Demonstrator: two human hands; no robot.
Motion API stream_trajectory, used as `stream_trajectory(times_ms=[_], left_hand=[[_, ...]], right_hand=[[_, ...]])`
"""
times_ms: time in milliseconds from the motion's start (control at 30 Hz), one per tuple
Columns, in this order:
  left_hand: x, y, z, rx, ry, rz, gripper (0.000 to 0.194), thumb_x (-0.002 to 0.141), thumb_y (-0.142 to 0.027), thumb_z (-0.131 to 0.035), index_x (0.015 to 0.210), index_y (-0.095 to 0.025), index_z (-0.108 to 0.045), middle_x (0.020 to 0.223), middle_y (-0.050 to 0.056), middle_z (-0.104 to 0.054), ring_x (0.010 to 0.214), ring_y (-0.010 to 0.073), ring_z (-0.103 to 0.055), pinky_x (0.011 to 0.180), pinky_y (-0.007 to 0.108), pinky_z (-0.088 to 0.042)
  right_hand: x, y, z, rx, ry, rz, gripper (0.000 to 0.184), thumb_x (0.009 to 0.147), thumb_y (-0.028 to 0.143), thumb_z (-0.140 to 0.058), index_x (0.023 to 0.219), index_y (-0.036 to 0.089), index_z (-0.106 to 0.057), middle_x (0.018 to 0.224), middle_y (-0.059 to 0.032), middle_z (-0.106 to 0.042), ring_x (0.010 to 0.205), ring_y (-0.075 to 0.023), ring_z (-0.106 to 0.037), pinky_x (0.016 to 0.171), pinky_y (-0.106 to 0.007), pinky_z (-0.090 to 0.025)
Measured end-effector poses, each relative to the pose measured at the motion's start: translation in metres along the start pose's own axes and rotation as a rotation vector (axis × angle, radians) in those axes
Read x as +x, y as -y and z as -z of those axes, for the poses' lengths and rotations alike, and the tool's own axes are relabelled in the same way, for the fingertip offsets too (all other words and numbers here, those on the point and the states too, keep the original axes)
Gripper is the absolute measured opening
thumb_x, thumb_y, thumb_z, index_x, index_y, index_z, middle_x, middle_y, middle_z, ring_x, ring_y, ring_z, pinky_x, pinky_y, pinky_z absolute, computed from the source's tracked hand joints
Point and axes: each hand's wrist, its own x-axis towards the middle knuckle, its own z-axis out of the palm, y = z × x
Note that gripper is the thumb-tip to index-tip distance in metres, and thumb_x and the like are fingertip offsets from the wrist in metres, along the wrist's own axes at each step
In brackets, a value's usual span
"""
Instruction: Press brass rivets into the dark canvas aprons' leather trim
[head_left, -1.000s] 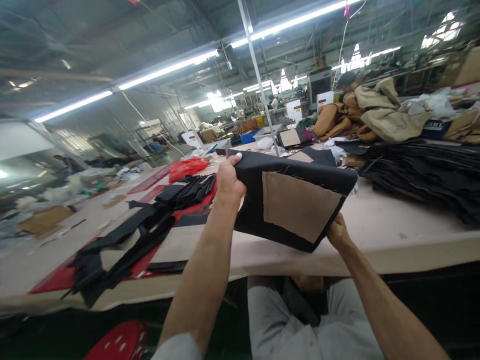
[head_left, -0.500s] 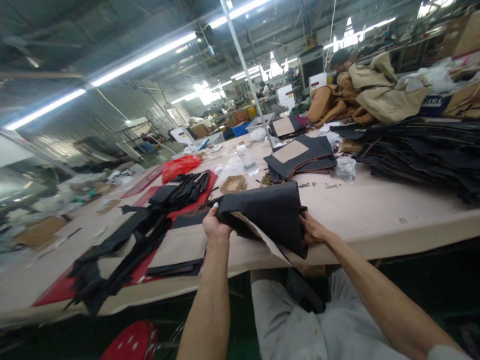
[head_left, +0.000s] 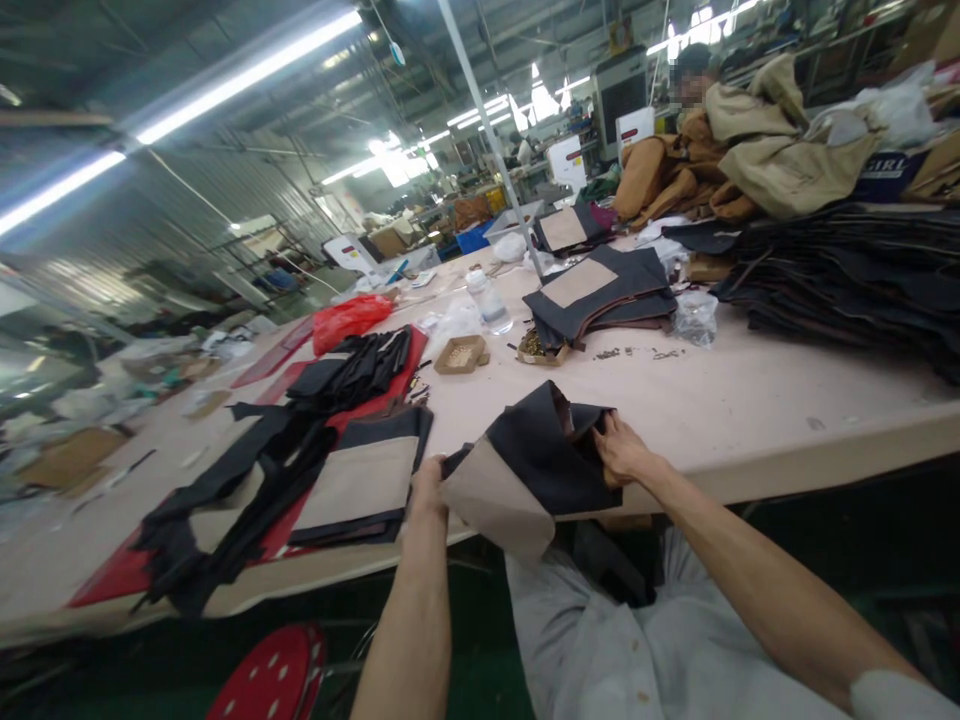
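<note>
Both my hands hold one dark fabric panel point(head_left: 540, 455) with a tan patch, folded and drooping over the near edge of the pale table point(head_left: 750, 400). My left hand point(head_left: 427, 487) grips its left corner, fingers closed and hidden under the cloth. My right hand point(head_left: 619, 447) pinches the upper right fold. A similar dark panel with a tan patch point(head_left: 360, 480) lies flat just left of my left hand.
Black fabric strips point(head_left: 247, 470) sprawl over a red mat at left. Behind are a small cardboard box point(head_left: 460, 354), a water bottle point(head_left: 489, 301), a stack of patched panels point(head_left: 600, 295), dark piles point(head_left: 847, 270) and tan garments point(head_left: 757, 150) at right. A red stool point(head_left: 270, 675) stands below.
The panel came down from held up and spread in front of me to the table's near edge and is now folded over. My hands moved closer together. The view tilted downward.
</note>
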Motion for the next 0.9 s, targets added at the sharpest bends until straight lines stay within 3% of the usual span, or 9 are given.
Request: stream_trajectory(times_ms=[100,167,233,333,433,567,700,800,900], left_hand=[[-0.019,-0.012,-0.007,0.052,-0.121,-0.171,0.043,0.073,-0.006,-0.062,0.115,-0.012,-0.055,0.105,0.012,-0.068,0.109,0.0278,-0.066,0.094,0.040,-0.053],[-0.051,-0.015,-0.019,0.075,-0.063,-0.412,0.044,0.074,-0.009,-0.069,0.115,-0.017,-0.056,0.112,0.010,-0.066,0.116,0.0236,-0.062,0.100,0.034,-0.049],[-0.094,-0.008,-0.036,0.150,0.259,-0.647,0.033,0.076,-0.012,-0.071,0.108,-0.020,-0.063,0.112,0.008,-0.067,0.115,0.0218,-0.062,0.105,0.030,-0.046],[-0.150,0.021,-0.063,0.568,1.047,-0.741,0.021,0.082,-0.018,-0.067,0.103,-0.020,-0.067,0.104,0.008,-0.069,0.101,0.0234,-0.065,0.098,0.034,-0.049],[-0.167,0.057,-0.084,1.014,1.327,-0.957,0.018,0.089,-0.021,-0.056,0.105,-0.019,-0.063,0.100,0.009,-0.068,0.093,0.0227,-0.064,0.092,0.034,-0.050],[-0.144,0.081,-0.097,1.440,1.197,-1.152,0.023,0.096,-0.023,-0.040,0.106,-0.016,-0.060,0.103,0.013,-0.067,0.096,0.0253,-0.065,0.091,0.037,-0.050],[-0.122,0.090,-0.094,1.601,0.945,-1.096,0.029,0.097,-0.025,-0.039,0.117,-0.016,-0.059,0.113,0.016,-0.066,0.103,0.0271,-0.066,0.095,0.040,-0.050],[-0.108,0.101,-0.083,1.639,0.874,-1.033,0.042,0.091,-0.032,-0.055,0.130,-0.016,-0.056,0.140,0.019,-0.054,0.122,0.0308,-0.059,0.103,0.041,-0.048],[-0.092,0.112,-0.069,1.638,0.915,-1.016,0.081,0.074,-0.037,-0.076,0.146,-0.017,-0.046,0.164,0.018,-0.025,0.145,0.0348,-0.038,0.113,0.041,-0.043]], right_hand=[[0.002,0.004,-0.001,0.034,-0.007,-0.013,0.064,0.083,0.019,-0.055,0.146,0.007,-0.052,0.159,-0.0275,-0.029,0.148,-0.0486,-0.021,0.113,-0.058,-0.031],[0.003,0.005,-0.003,0.059,-0.009,-0.017,0.065,0.080,0.021,-0.058,0.143,0.007,-0.056,0.161,-0.0258,-0.028,0.149,-0.0496,-0.018,0.114,-0.061,-0.028],[0.003,0.004,-0.006,0.074,-0.007,-0.011,0.072,0.074,0.021,-0.063,0.144,0.006,-0.055,0.162,-0.0260,-0.024,0.149,-0.0509,-0.014,0.114,-0.063,-0.025],[0.001,0.002,-0.012,0.087,-0.005,0.006,0.087,0.066,0.022,-0.069,0.149,0.006,-0.048,0.164,-0.0256,-0.020,0.150,-0.0502,-0.009,0.117,-0.063,-0.021],[0.000,-0.002,-0.019,0.112,-0.049,0.025,0.093,0.067,0.027,-0.070,0.154,0.009,-0.041,0.165,-0.0226,-0.020,0.151,-0.0468,-0.010,0.119,-0.060,-0.020],[0.002,-0.007,-0.022,0.152,-0.068,0.002,0.082,0.080,0.022,-0.060,0.156,0.005,-0.034,0.164,-0.0242,-0.019,0.152,-0.0417,-0.013,0.121,-0.054,-0.022],[0.000,-0.007,-0.018,0.150,-0.063,0.018,0.099,0.074,0.018,-0.067,0.161,0.008,-0.019,0.164,-0.0275,-0.014,0.153,-0.0420,-0.011,0.120,-0.053,-0.021],[-0.006,-0.005,-0.014,0.165,-0.072,0.044,0.121,0.063,0.027,-0.080,0.162,0.007,-0.012,0.163,-0.0315,-0.011,0.151,-0.0462,-0.009,0.119,-0.056,-0.021],[-0.010,-0.005,-0.011,0.198,-0.074,0.055,0.131,0.060,0.039,-0.085,0.162,0.006,-0.008,0.162,-0.0335,-0.012,0.151,-0.0475,-0.007,0.119,-0.057,-0.021]])
